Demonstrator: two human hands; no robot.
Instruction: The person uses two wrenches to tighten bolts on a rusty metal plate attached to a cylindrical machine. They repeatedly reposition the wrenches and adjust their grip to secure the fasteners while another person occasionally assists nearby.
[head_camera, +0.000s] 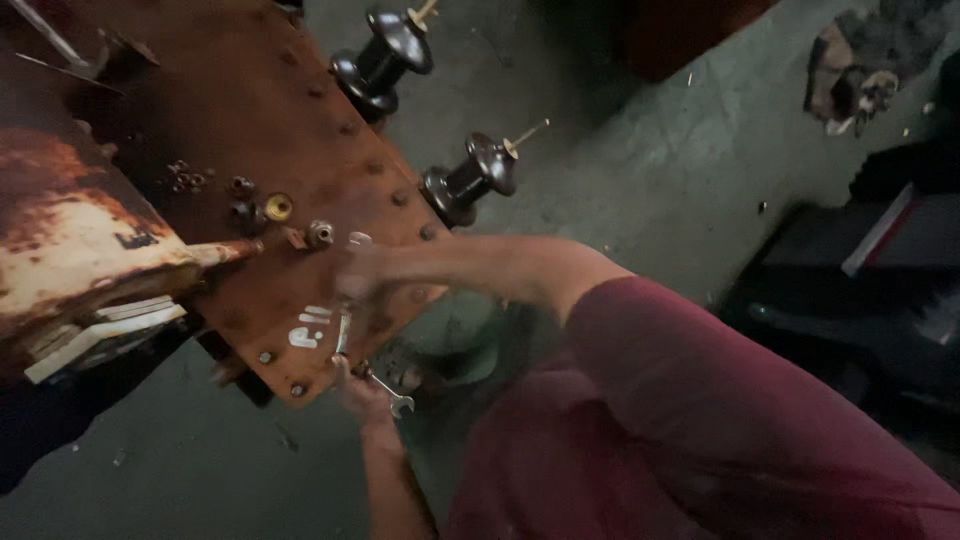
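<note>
A rusty brown steel plate (250, 120) with bolts along its rim tilts across the upper left. My right hand (362, 275) reaches in from the right and lies curled on the plate's lower edge, blurred. A slim silver tool (343, 332) runs down from its fingers over the plate. Just below the plate's corner, my left hand (362, 398) comes up from the bottom and grips a small open-ended wrench (393, 398), its jaw pointing right. Both hands sit close to the edge bolts (296, 389).
Two dark ribbed insulators (385, 55) (472, 178) with brass studs stick out of the plate's right edge. A brass fitting (278, 207) and a nut (320, 233) sit near the plate's middle. A rusted, pale-painted body (70, 240) lies at left. Concrete floor (660, 170) and dark boxes (870, 270) lie to the right.
</note>
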